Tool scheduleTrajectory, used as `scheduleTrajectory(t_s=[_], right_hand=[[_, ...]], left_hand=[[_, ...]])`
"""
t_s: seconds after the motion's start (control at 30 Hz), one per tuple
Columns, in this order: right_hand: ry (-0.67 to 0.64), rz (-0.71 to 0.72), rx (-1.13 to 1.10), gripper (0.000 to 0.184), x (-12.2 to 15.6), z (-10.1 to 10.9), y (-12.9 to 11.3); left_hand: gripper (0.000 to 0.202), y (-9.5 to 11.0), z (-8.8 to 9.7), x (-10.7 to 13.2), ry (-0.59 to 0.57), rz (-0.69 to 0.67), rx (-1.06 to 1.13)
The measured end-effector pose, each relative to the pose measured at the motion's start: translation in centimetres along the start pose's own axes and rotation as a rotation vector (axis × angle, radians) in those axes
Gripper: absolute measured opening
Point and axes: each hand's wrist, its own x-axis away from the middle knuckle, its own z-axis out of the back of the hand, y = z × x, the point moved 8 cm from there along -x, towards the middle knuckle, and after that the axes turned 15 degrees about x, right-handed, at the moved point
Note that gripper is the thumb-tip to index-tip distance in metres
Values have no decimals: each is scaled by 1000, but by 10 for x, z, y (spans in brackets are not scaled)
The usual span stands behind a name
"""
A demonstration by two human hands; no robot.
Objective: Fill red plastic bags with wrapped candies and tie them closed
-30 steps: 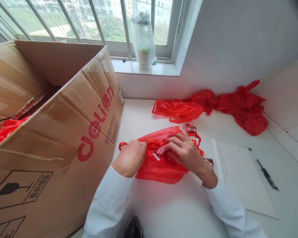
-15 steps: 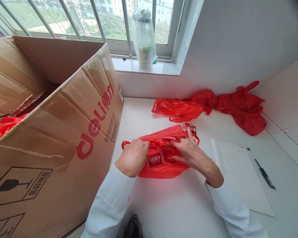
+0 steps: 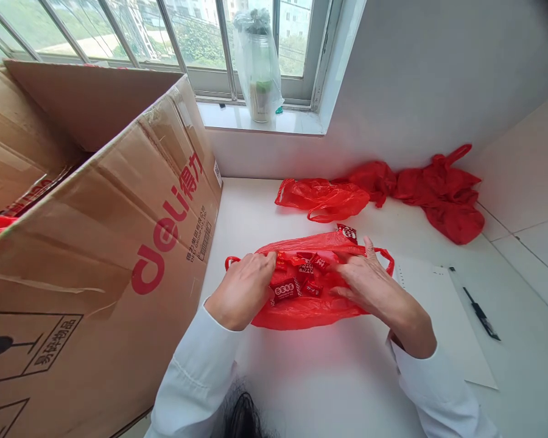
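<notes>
A thin red plastic bag [image 3: 310, 316] lies spread on the white table, its mouth facing up. Inside it are several small red packets [image 3: 287, 289] with white lettering. My left hand [image 3: 245, 286] closes on the bag's left rim, thumb and fingers pressed together. At the right side of the mouth, my right hand [image 3: 369, 275] has its fingers spread, with the fingertips inside the bag and the thumb raised. Whether those fingertips touch a packet is hidden. One more red packet [image 3: 347, 232] lies just behind the bag.
A tall open cardboard box [image 3: 164, 231] stands at the left. Along the wall lie a loose red bag [image 3: 322, 198] and a filled, dark red bag [image 3: 442, 194]. Paper [image 3: 452, 328] and a black pen [image 3: 483, 316] lie at right. A wrapped jar [image 3: 261, 85] stands on the windowsill.
My right hand has moved to the right and the bag's mouth is wider, so more packets show. The bag's right handle now reaches further right. My left hand keeps its hold.
</notes>
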Motion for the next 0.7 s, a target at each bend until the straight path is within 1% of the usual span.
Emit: scheduleTrajectory(t_s=[0.07, 0.2, 0.37, 0.47, 0.57, 0.63, 0.7], right_hand=[[8, -2, -26, 7, 0, 1, 1], [17, 14, -81, 5, 2, -1, 1], [37, 31, -56, 7, -1, -3, -5], [123, 41, -25, 20, -8, 4, -14], [204, 44, 2, 37, -17, 8, -27], [217, 52, 2, 44, -22, 6, -33], [209, 64, -8, 46, -24, 2, -36]], left_hand=[[26, 1, 1, 2, 2, -2, 16], [23, 1, 2, 6, -4, 12, 50], [35, -3, 2, 8, 7, 36, 77], [38, -6, 3, 7, 13, 45, 86], [35, -9, 5, 6, 25, 64, 87], [35, -9, 6, 6, 32, 69, 90], [39, -9, 5, 7, 40, 66, 97]])
